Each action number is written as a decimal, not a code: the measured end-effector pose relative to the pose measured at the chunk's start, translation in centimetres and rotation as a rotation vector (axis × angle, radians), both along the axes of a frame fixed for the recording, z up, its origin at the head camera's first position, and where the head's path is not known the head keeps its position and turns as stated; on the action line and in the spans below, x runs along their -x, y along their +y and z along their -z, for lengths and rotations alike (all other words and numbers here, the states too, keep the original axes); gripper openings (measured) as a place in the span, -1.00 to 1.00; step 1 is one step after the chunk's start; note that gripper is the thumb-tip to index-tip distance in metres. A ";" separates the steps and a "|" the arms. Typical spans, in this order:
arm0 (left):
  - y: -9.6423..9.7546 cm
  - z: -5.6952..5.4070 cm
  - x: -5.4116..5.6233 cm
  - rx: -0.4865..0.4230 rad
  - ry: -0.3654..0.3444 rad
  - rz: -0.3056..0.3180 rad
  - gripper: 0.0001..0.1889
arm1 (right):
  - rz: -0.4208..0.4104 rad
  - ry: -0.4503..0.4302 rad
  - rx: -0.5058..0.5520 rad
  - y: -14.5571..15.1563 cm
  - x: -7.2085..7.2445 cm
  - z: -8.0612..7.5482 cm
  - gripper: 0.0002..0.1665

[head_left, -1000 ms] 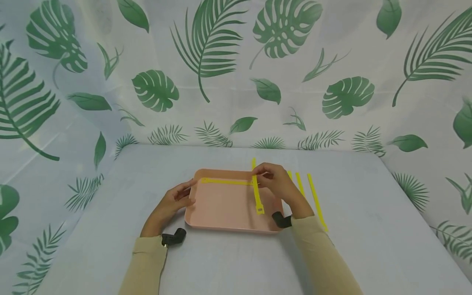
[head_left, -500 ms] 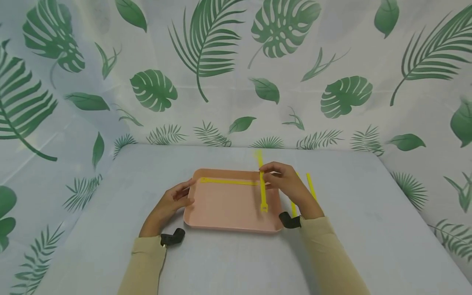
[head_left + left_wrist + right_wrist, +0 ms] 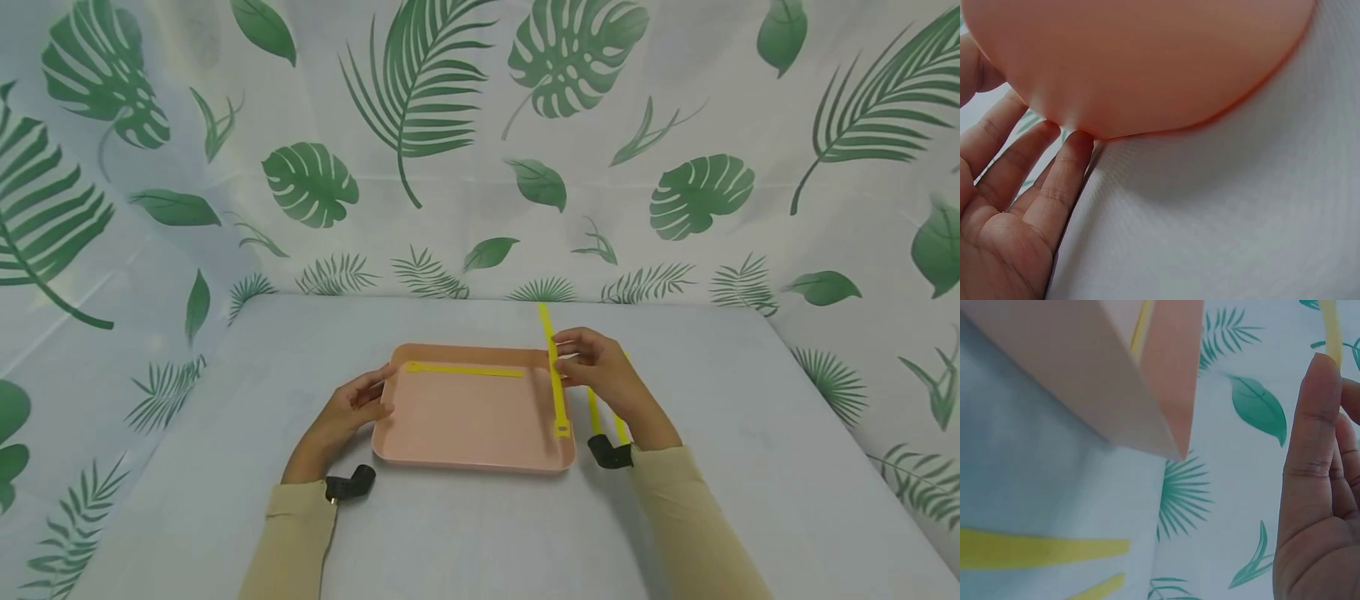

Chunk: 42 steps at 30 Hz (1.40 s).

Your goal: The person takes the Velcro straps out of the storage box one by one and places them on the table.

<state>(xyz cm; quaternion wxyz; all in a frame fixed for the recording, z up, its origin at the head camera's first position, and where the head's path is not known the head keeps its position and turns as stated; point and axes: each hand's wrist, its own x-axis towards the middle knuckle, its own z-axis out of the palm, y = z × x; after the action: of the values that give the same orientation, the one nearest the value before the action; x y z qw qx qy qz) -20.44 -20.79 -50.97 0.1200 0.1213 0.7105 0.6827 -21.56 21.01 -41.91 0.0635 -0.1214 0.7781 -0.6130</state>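
My left hand (image 3: 341,421) holds the left rim of a shallow pink tray (image 3: 465,429), its thumb over the edge. In the left wrist view, several fingertips (image 3: 1079,147) touch the tray's outer wall. My right hand (image 3: 611,379) pinches a flat yellow cable tie (image 3: 558,396) near its middle. That tie stands roughly upright over the tray's right rim, its slotted head pointing down. Inside the tray, a second yellow cable tie (image 3: 465,371) lies straight along the far side, head to the left.
More yellow cable ties (image 3: 594,412) lie on the white-covered table (image 3: 480,533) right of the tray, partly hidden by my right hand and wrist. The right wrist view shows two of their ends. A leaf-patterned cloth (image 3: 450,225) hangs behind and at both sides.
My right hand has moved to the right with its cable tie, from above the tray's inside to its right rim. The left hand and tray stay nearly put.
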 end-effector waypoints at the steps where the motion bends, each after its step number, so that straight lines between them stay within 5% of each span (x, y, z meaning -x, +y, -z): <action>1: 0.0 0.0 0.0 -0.001 -0.002 -0.001 -0.24 | 0.006 -0.001 -0.004 0.2 0.0 0.0 -0.49; 26: 0.1 -0.1 -0.2 0.021 -0.011 -0.017 -0.25 | 0.077 0.014 -0.066 6.8 -1.0 1.2 -0.46; 42: 0.4 -0.2 -0.3 0.015 -0.025 -0.024 -0.25 | 0.128 -0.059 -0.138 10.8 -1.5 2.1 -0.41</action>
<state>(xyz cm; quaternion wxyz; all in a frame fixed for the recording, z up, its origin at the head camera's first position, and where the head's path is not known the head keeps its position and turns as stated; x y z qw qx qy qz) -20.17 -20.44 -50.74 0.1218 0.1032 0.7154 0.6803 -20.07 31.79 -44.00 0.0553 -0.0486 0.8225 -0.5640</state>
